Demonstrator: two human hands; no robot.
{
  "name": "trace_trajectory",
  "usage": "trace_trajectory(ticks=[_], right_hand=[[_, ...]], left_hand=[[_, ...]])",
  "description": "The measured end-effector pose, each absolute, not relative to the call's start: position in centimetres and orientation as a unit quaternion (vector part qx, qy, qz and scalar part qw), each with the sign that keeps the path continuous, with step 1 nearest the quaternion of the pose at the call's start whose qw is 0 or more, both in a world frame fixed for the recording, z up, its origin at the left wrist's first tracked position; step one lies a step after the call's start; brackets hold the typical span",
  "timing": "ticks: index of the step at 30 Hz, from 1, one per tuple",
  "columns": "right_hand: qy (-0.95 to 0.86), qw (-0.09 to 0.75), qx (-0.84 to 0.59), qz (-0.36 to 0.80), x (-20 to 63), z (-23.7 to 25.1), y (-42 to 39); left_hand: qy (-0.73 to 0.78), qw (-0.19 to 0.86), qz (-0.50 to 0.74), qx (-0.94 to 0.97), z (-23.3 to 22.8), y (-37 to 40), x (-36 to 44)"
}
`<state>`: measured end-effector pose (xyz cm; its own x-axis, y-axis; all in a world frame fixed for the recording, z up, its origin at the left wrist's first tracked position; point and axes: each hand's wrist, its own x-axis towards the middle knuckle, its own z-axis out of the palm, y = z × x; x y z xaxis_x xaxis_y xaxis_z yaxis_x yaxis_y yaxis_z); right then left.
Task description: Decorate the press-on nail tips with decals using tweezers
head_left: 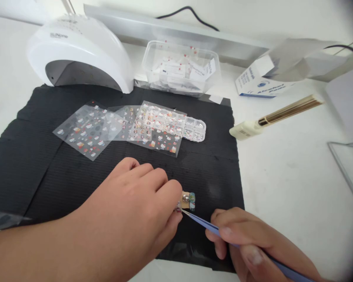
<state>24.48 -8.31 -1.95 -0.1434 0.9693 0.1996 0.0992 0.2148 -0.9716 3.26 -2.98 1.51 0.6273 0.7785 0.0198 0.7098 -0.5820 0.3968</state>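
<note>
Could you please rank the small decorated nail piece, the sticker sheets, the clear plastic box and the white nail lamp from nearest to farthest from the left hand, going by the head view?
1. Small decorated nail piece: at the left hand's fingertips, on the black mat.
2. Sticker sheets: mid-mat, beyond the hand.
3. Clear plastic box and white nail lamp: both past the mat's far edge, box right, lamp left; too close to call.
</note>
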Motion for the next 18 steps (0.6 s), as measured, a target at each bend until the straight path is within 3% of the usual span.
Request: trace_trajectory(ticks=[18], right_hand=[[-0.600, 0.476, -0.449, 0.460, 24.49, -1.56, -8.07]], left_hand=[[0.424, 0.184, 0.084, 0.883, 1.63, -2.92, 3.33]])
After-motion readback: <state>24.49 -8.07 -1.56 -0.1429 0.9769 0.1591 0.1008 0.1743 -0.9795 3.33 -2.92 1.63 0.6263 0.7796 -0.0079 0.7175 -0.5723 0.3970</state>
